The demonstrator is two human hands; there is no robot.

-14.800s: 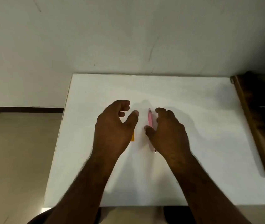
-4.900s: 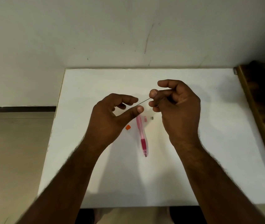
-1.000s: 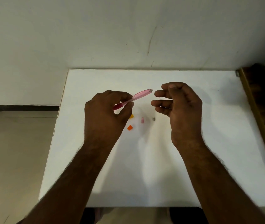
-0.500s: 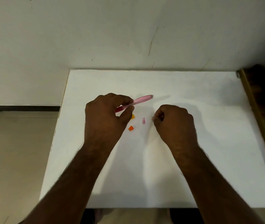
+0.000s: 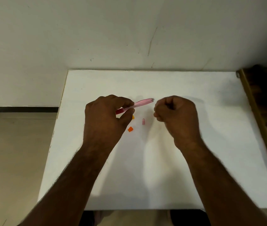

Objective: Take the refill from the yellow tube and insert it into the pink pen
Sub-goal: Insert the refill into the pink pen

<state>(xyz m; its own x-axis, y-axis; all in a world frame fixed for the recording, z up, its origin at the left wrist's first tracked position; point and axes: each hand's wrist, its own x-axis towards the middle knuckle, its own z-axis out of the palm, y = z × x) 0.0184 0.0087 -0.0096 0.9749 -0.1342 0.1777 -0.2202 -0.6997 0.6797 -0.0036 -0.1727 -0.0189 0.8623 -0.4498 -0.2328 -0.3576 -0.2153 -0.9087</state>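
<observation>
My left hand (image 5: 108, 118) grips the pink pen (image 5: 143, 102) at its darker red grip section. The pen slants up to the right, and its open back end points at my right hand. My right hand (image 5: 176, 115) hovers just right of that end, fingers curled tight and thumb against forefinger. What it pinches is hidden. The small grey piece that lay on the table no longer shows. A bit of the yellow tube (image 5: 133, 117) peeks out beside my left thumb. No refill is visible.
A small orange cap (image 5: 130, 129) and a small pink cap (image 5: 143, 121) lie on the white table (image 5: 162, 168) between my hands. A dark wooden ledge (image 5: 259, 115) borders the table's right side. A wall stands behind.
My right hand dropped onto the small grey piece on the table, closed, and has now risen toward the pen's open end. My left hand keeps the pen nearly still.
</observation>
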